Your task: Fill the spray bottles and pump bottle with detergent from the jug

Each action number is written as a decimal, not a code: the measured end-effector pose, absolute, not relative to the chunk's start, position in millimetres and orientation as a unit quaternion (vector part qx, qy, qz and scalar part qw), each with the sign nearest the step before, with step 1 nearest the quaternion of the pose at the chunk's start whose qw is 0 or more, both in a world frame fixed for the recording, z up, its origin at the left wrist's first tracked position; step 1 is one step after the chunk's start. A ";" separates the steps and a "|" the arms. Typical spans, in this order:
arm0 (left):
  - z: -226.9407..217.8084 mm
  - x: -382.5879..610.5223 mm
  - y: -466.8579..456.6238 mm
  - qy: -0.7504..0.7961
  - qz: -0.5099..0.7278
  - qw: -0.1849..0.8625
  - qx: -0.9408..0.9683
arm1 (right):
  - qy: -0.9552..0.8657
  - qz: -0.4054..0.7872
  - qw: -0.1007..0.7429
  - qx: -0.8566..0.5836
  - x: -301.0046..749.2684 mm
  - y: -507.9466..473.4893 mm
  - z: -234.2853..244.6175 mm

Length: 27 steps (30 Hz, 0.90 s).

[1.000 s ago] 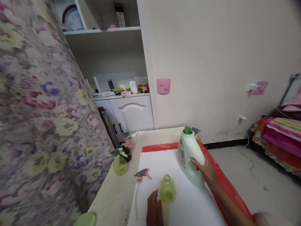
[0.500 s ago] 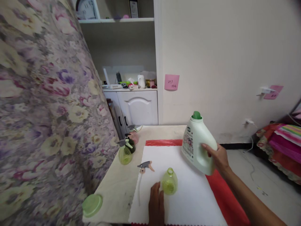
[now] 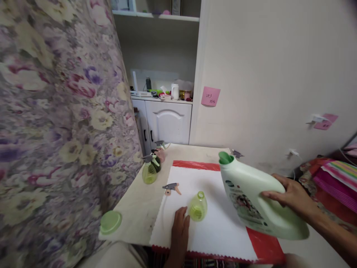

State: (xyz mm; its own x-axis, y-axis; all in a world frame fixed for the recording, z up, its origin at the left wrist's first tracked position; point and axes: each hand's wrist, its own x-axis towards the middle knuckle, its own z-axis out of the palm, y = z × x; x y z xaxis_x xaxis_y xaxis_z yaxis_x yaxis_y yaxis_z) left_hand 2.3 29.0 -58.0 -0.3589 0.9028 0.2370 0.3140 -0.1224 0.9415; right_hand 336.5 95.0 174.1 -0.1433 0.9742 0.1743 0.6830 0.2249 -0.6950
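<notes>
My right hand point(image 3: 292, 197) grips the handle of a pale green detergent jug point(image 3: 251, 193). The jug is held above the table's right side, tipped to the left, with its green spout towards the small bottle. On the white sheet stands an uncapped, see-through yellow-green spray bottle point(image 3: 198, 207), upright. Just left of it rests my left hand point(image 3: 180, 225), fingers stretched out and apart from a grip; whether they touch the bottle I cannot tell. A grey and peach spray trigger head point(image 3: 171, 187) lies on the sheet behind that hand.
Spray bottles point(image 3: 149, 173) stand along the table's left edge. A green round lid point(image 3: 111, 222) lies at the near left corner. A floral curtain point(image 3: 55, 134) hangs to the left, and a white cabinet point(image 3: 169, 123) stands behind. Red cloth point(image 3: 264, 245) edges the sheet.
The jug has tipped from nearly upright to a strong leftward tilt, its spout lower, as my right hand moved right. The view has shifted slightly. My left hand stays beside the bottle.
</notes>
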 end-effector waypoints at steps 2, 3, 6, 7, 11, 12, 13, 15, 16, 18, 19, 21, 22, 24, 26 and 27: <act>-51.6 2.6 27.9 0.608 0.562 0.268 0.493 | -0.739 0.235 0.278 -0.567 337.0 90.4 172.1; -47.0 3.3 27.6 0.606 0.565 0.267 0.492 | -0.748 0.237 0.270 -0.558 337.0 89.1 171.2; -27.4 7.1 29.7 0.586 0.580 0.260 0.502 | -0.777 0.246 0.261 -0.518 335.1 87.7 170.2; -19.4 8.4 31.9 0.577 0.584 0.257 0.511 | -0.785 0.250 0.256 -0.507 333.7 87.4 170.7; 12.1 11.6 47.8 0.551 0.577 0.255 0.546 | -0.809 0.270 0.214 -0.476 325.3 87.0 175.7; 18.3 11.9 52.6 0.546 0.571 0.262 0.554 | -0.813 0.276 0.202 -0.471 323.2 87.3 177.1; 23.5 12.0 57.3 0.540 0.562 0.273 0.564 | -0.817 0.282 0.190 -0.466 321.5 87.9 178.3; 30.5 12.1 65.8 0.524 0.545 0.296 0.584 | -0.824 0.288 0.166 -0.459 319.3 89.9 179.6; 32.5 12.2 69.3 0.515 0.538 0.306 0.593 | -0.827 0.290 0.155 -0.456 318.7 91.4 179.6; 34.4 12.3 74.6 0.501 0.533 0.318 0.603 | -0.831 0.292 0.139 -0.453 318.3 94.9 178.6; 34.8 12.2 76.6 0.496 0.534 0.321 0.605 | -0.830 0.293 0.136 -0.454 318.2 96.9 177.7; 35.1 11.4 79.5 0.487 0.534 0.328 0.608 | -0.830 0.292 0.132 -0.457 317.8 100.9 175.6; 35.4 10.6 80.6 0.483 0.533 0.332 0.610 | -0.831 0.289 0.130 -0.457 317.2 102.8 174.8; 36.4 8.5 82.2 0.477 0.529 0.340 0.614 | -0.834 0.286 0.123 -0.455 315.3 105.8 174.2; 38.0 5.9 83.1 0.471 0.524 0.348 0.618 | -0.837 0.281 0.116 -0.455 312.3 107.6 175.0; 38.9 4.7 83.3 0.468 0.522 0.352 0.620 | -0.838 0.278 0.115 -0.455 310.5 108.1 175.7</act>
